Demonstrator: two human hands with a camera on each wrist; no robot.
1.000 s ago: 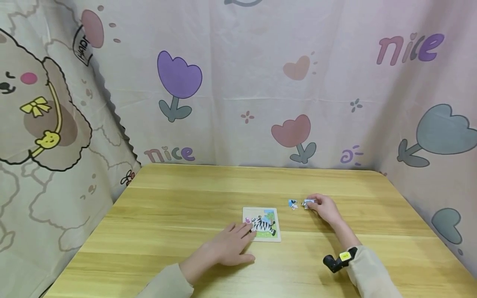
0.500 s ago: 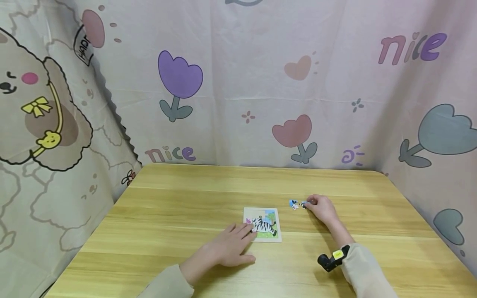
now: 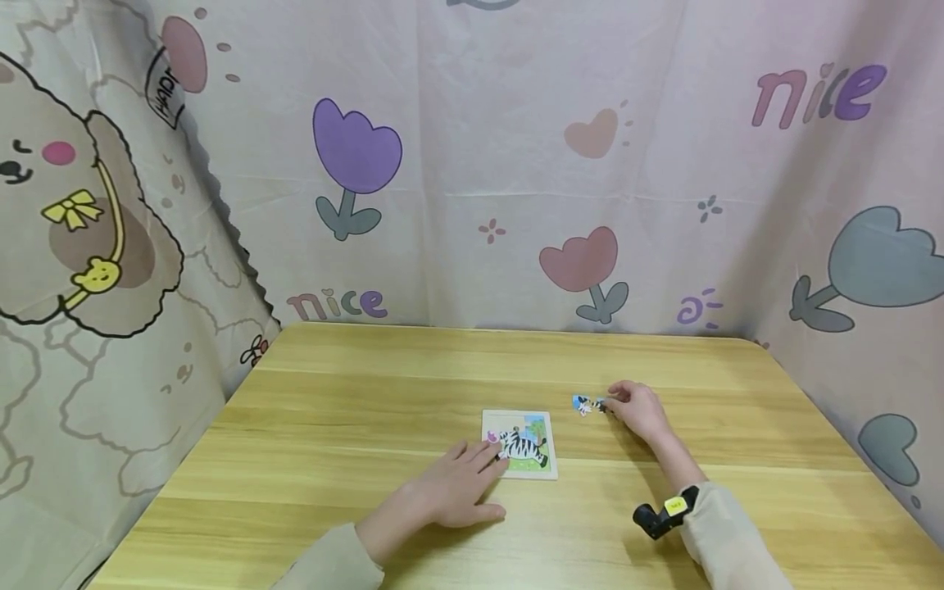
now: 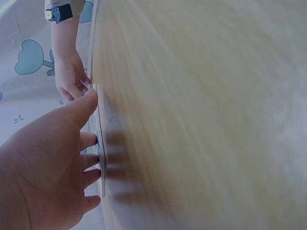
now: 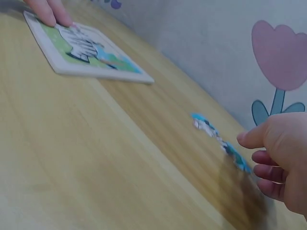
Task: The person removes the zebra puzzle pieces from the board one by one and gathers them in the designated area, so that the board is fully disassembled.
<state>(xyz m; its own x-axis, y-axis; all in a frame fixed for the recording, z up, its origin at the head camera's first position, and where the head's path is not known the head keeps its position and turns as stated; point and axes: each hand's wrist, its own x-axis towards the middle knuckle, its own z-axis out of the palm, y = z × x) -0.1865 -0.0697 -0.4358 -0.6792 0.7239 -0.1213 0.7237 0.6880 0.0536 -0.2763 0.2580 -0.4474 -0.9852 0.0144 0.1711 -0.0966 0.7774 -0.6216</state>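
My left hand lies with straight, spread fingers, fingertips on the lower left of a small zebra puzzle board. Bare wood shows in the board's upper left; the zebra's body and some scenery fill the rest. To the right of the board, two loose puzzle pieces with blue and black-and-white print lie end to end on the table: the left piece and the right piece. Close beside the right piece is my right hand, thumb and fingers apart in the right wrist view, with the piece not between them.
The wooden table reaches back to a printed curtain, with another curtain side at the left. A black wrist camera juts out from the right sleeve over the table.
My right hand has brought the right puzzle piece leftward against the other piece, then loosened its fingers from it. My left hand has stayed on the puzzle board.
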